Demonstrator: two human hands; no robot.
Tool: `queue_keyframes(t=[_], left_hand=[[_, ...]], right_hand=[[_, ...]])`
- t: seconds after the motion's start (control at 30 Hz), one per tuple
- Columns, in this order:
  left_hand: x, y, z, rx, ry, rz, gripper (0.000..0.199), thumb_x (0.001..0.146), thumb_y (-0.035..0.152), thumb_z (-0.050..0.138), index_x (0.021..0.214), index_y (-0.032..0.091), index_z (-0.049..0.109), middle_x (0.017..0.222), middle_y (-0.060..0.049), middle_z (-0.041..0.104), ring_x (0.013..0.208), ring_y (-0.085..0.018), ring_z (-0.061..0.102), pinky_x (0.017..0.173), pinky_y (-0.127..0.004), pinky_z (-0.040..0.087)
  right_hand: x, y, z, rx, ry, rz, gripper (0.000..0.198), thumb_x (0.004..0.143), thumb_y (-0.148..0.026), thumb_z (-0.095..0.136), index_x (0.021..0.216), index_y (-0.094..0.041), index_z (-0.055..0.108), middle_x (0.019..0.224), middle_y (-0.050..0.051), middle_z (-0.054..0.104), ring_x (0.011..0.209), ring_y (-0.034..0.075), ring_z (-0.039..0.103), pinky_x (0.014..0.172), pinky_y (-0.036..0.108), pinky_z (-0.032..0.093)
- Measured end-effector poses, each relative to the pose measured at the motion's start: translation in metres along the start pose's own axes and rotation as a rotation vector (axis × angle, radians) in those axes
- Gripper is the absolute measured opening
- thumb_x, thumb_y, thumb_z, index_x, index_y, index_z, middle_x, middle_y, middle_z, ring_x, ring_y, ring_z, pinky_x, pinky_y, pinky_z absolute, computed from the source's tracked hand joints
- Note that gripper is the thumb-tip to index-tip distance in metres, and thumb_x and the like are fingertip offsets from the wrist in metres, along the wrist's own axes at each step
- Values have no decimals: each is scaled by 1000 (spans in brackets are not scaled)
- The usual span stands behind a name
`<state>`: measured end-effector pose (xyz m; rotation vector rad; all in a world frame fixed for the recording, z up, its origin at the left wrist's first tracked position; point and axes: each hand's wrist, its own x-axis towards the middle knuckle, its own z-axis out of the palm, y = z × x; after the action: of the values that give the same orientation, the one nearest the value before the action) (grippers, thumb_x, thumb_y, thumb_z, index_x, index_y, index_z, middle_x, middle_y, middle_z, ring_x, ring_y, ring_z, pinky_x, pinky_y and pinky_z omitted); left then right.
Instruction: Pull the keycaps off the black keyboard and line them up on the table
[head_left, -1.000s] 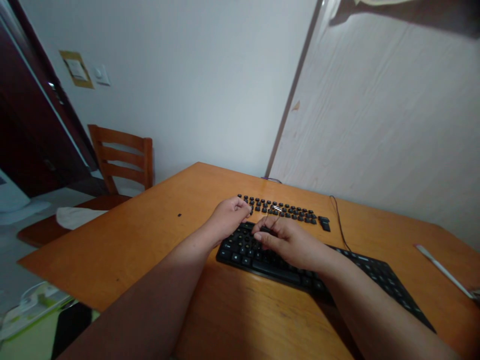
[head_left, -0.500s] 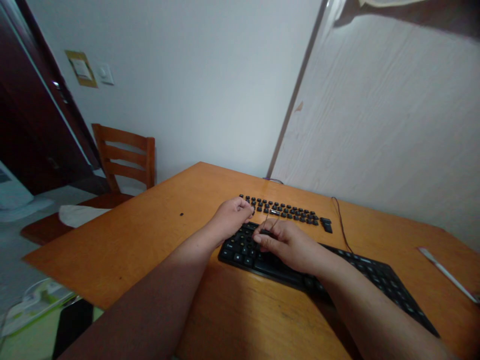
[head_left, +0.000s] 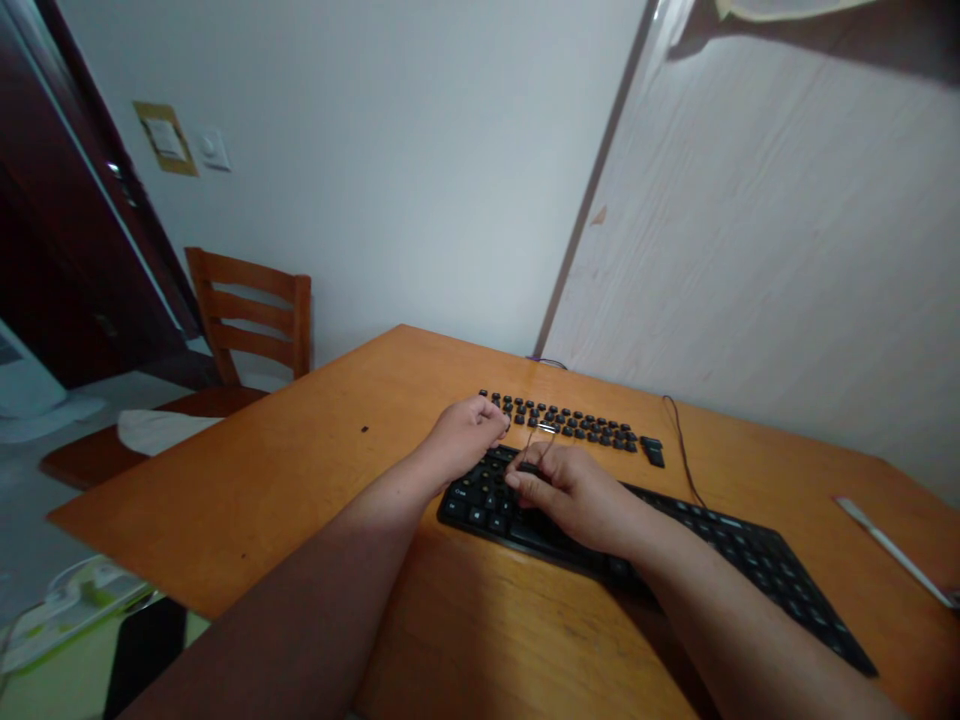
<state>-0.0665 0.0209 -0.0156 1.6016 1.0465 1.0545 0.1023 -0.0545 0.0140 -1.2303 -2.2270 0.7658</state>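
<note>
A black keyboard (head_left: 750,550) lies at a slant on the wooden table, with several keys taken off its left part. My right hand (head_left: 562,490) is closed over that part, pinching a thin wire keycap puller (head_left: 531,440) whose wire prongs stick up past the fingers. Just left of it, my left hand (head_left: 466,435) hovers at the keyboard's upper left edge, fingers curled together. A dark bit shows at its fingertips; whether it is held there is unclear. Loose black keycaps (head_left: 585,425) stand in rows behind both hands, the left end partly covered by my left hand.
Larger keycaps (head_left: 652,450) lie at the right end of the rows. A cable (head_left: 681,445) runs back from the keyboard. One small black piece (head_left: 364,429) lies on the table (head_left: 300,480) at left. A white-handled brush (head_left: 892,550) is at far right; a chair (head_left: 251,310) stands left.
The wire puller has tilted slightly in my right hand, which has shifted a little. My left hand stays almost where it was.
</note>
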Motion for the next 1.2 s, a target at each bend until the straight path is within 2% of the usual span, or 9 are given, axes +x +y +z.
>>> queue_keyframes(t=[0.2, 0.37, 0.5, 0.63, 0.9, 1.07, 1.2], left_hand=[[0, 0, -1, 30, -5, 12, 18, 79, 36, 58, 78, 18, 60, 69, -2, 64, 64, -15, 58, 60, -25, 43], [1, -4, -3, 87, -1, 50, 17, 79, 34, 58, 81, 18, 62, 67, -1, 62, 62, -14, 56, 58, -25, 41], [2, -6, -3, 90, -28, 47, 19, 79, 35, 57, 83, 17, 63, 71, -1, 64, 65, -15, 58, 59, -24, 41], [2, -6, -2, 95, -57, 35, 22, 79, 36, 57, 86, 16, 63, 75, -2, 66, 67, -15, 58, 60, -24, 42], [-2, 0, -1, 171, -99, 6, 25, 79, 40, 58, 85, 16, 64, 70, -1, 63, 66, -15, 57, 58, -24, 40], [-4, -1, -1, 202, -95, 3, 24, 78, 38, 58, 86, 16, 64, 70, 0, 61, 64, -14, 54, 55, -23, 37], [-4, 1, -1, 199, -102, -1, 22, 78, 36, 58, 85, 16, 64, 70, 0, 60, 64, -14, 54, 55, -23, 37]], right_hand=[[3, 8, 4, 58, 96, 46, 23, 92, -37, 53, 79, -20, 61, 70, -1, 57, 67, 14, 53, 62, 26, 40], [6, 12, 10, 257, 132, 227, 30, 87, -48, 59, 78, -19, 59, 59, -4, 50, 52, 11, 44, 49, 23, 32], [6, 7, 18, 295, 139, 338, 28, 85, -44, 61, 73, -20, 54, 52, -5, 51, 43, 9, 41, 42, 22, 28], [7, 4, 24, 317, 223, 405, 25, 85, -38, 59, 69, -20, 51, 48, -5, 53, 38, 7, 39, 40, 21, 30], [8, 7, 28, 392, 316, 430, 18, 81, -27, 56, 66, -21, 49, 46, -5, 53, 37, 8, 43, 38, 19, 31], [8, 5, 24, 469, 352, 462, 21, 80, -29, 56, 63, -20, 48, 43, -5, 53, 34, 8, 40, 36, 19, 26], [9, 6, 21, 560, 409, 427, 25, 80, -32, 59, 61, -20, 49, 43, -4, 53, 34, 7, 38, 36, 19, 25]])
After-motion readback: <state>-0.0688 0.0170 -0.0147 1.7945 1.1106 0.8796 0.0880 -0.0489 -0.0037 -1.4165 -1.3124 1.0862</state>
